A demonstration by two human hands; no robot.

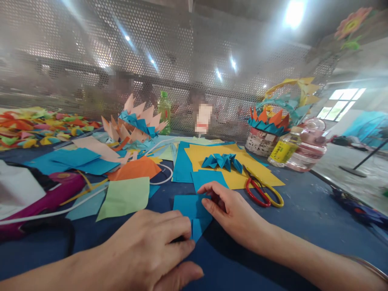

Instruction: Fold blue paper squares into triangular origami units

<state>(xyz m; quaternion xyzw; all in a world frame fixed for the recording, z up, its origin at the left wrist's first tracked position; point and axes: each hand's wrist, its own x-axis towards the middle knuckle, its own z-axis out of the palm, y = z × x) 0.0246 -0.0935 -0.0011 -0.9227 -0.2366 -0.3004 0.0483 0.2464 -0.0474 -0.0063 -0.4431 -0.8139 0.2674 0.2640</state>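
A piece of blue paper [186,205], partly folded with a pointed lower corner, lies on the table between my two hands. My left hand [151,246] lies over its lower left edge, fingers curled against the paper and the thumb apart from it. On the upper right side, my right hand [232,210] has its thumb and bent index finger at the paper's edge. Another blue sheet [209,178] lies just beyond my right fingers. Folded blue paper pieces [222,161], joined in a row, rest on yellow sheets [257,171] farther back.
Scissors [263,192] with red and yellow handles lie to the right. A purple glue gun [65,188] and its white cord are at left, near loose paper. Pointed paper crafts [133,121], a yellow-labelled bottle [285,147] and a pink jar [307,151] stand behind.
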